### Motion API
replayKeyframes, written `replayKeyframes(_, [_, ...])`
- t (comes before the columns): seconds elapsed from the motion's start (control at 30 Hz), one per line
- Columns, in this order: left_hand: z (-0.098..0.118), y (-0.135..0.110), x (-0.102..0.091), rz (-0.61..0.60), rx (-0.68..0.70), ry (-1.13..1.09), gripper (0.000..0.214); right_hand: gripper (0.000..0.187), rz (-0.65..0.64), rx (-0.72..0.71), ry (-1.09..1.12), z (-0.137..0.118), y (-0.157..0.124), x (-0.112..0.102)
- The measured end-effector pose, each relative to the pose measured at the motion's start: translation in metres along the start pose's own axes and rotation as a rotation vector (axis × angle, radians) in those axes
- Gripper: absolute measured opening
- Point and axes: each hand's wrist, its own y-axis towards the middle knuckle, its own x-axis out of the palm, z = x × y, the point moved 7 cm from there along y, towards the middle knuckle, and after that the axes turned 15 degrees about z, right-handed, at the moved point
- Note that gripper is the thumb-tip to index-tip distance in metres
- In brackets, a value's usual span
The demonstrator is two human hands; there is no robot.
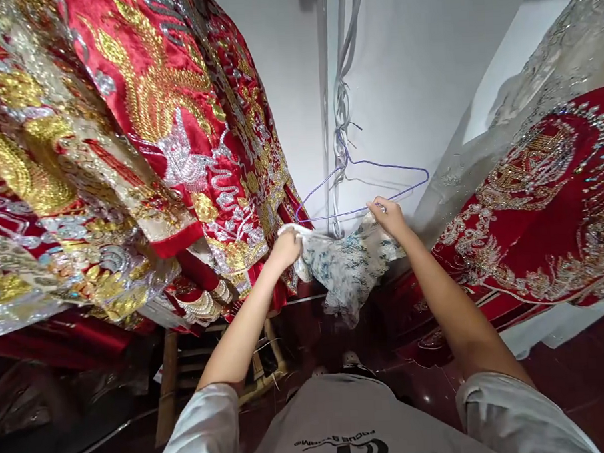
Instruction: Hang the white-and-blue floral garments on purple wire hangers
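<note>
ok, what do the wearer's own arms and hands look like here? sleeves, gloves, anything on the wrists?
The left hand and right hand are bare: no gloves, and no rings, watch or bands that show. The forearms are uncovered. The left sleeve and right sleeve are short, loose and pale grey, ending near the elbows. The shirt is the same grey, with dark printed lettering on the chest, too cropped to read.
</note>
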Motion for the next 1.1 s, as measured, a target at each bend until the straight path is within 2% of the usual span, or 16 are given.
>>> replayKeyframes(0.1, [0.038, 0.029, 0.007, 0.043, 0.241, 0.145, 0.017, 0.037, -0.010, 0.034, -0.002, 0.007, 0.009, -0.003])
replayKeyframes(0.17, [0.056, 0.042, 0.015, 0.056, 0.361, 0.200, 0.014, 0.038, -0.062, 0.051, 0.017, 0.008, 0.011, 0.001])
replayKeyframes(0.27, [0.065, 0.053, 0.031, 0.050, 0.395, 0.166, 0.009, 0.040, -0.162, 0.006, 0.078, 0.002, 0.008, 0.011])
replayKeyframes(0.4, [0.072, 0.056, 0.039, 0.149, 0.473, 0.142, 0.033, 0.030, -0.285, -0.100, 0.172, -0.010, -0.002, 0.007])
replayKeyframes(0.43, [0.074, 0.056, 0.038, 0.168, 0.492, 0.172, 0.036, 0.040, -0.303, -0.110, 0.176, -0.008, -0.003, 0.001])
replayKeyframes(0.47, [0.076, 0.055, 0.036, 0.179, 0.507, 0.211, 0.037, 0.057, -0.308, -0.118, 0.170, -0.005, -0.003, -0.006])
replayKeyframes(0.53, [0.081, 0.055, 0.031, 0.199, 0.526, 0.290, 0.038, 0.087, -0.261, -0.134, 0.158, 0.007, 0.002, -0.024])
replayKeyframes(0.63, [0.091, 0.057, 0.025, 0.209, 0.547, 0.398, 0.035, 0.099, -0.058, -0.096, 0.164, 0.036, 0.029, -0.051])
replayKeyframes(0.7, [0.096, 0.058, 0.025, 0.182, 0.554, 0.442, 0.031, 0.096, 0.054, -0.035, 0.161, 0.057, 0.053, -0.060])
replayKeyframes(0.77, [0.100, 0.060, 0.027, 0.168, 0.563, 0.457, 0.027, 0.079, 0.049, 0.007, 0.169, 0.070, 0.076, -0.058])
replayKeyframes(0.83, [0.103, 0.061, 0.023, 0.215, 0.578, 0.458, 0.022, 0.054, -0.063, 0.045, 0.193, 0.074, 0.093, -0.053])
replayKeyframes(0.9, [0.106, 0.062, 0.011, 0.332, 0.580, 0.446, 0.019, 0.037, -0.235, 0.099, 0.221, 0.072, 0.100, -0.050])
replayKeyframes(0.97, [0.105, 0.063, -0.005, 0.452, 0.539, 0.423, 0.019, 0.036, -0.390, 0.179, 0.256, 0.068, 0.097, -0.052])
replayKeyframes(1.0, [0.103, 0.063, -0.011, 0.491, 0.499, 0.408, 0.022, 0.037, -0.427, 0.236, 0.282, 0.066, 0.093, -0.054])
replayKeyframes(1.1, [0.098, 0.063, -0.015, 0.519, 0.382, 0.363, 0.029, 0.045, -0.421, 0.379, 0.440, 0.055, 0.080, -0.049])
